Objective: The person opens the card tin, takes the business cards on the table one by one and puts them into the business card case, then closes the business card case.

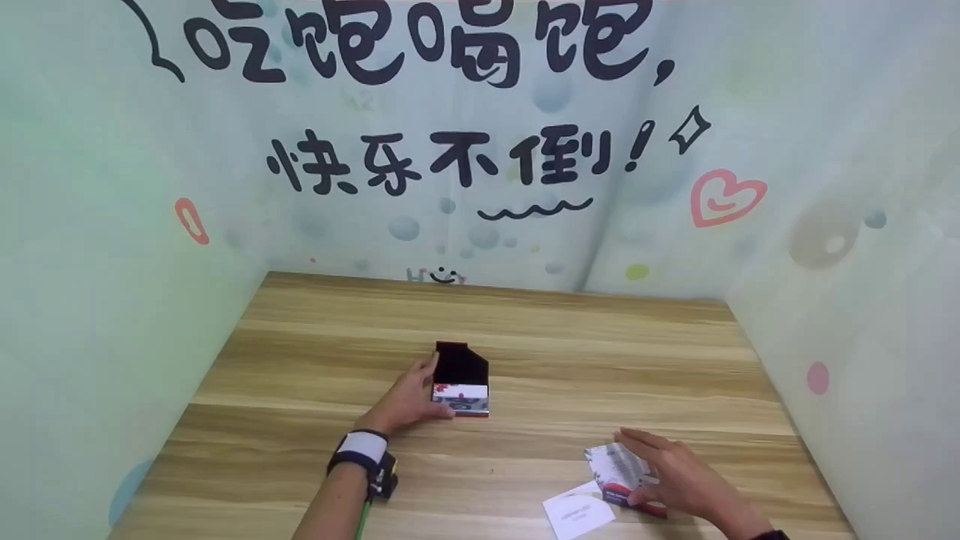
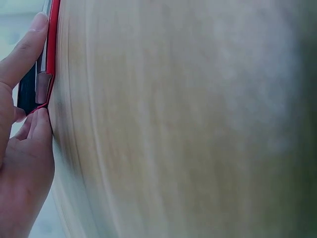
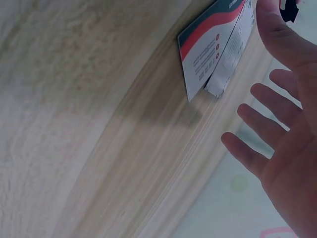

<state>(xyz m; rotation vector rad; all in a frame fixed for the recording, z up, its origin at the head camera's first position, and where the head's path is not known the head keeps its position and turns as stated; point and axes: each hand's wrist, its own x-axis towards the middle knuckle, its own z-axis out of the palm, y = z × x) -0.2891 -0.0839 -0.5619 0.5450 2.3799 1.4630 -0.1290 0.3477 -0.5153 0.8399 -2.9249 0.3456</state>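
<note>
A small card case [image 1: 461,367] with a black inside and red edges lies open on the table, near the middle in the head view. Printed cards [image 1: 460,391] sit in its near part. My left hand [image 1: 409,397] grips the case by its left side, thumb along the near edge, fingers behind. In the left wrist view, the thumb and fingers hold the red-edged case [image 2: 51,44]. At the right, my right hand [image 1: 679,474] hovers with spread fingers beside several printed business cards [image 1: 619,469]. Its thumb is close to them; whether it touches cannot be told.
A white card [image 1: 577,511] lies partly under the printed cards, close to the near edge of view. The wood-grain table [image 1: 315,330] is bounded by a printed backdrop [image 1: 450,187] behind and at both sides. A strapped wrist device [image 1: 364,454] sits on the left wrist.
</note>
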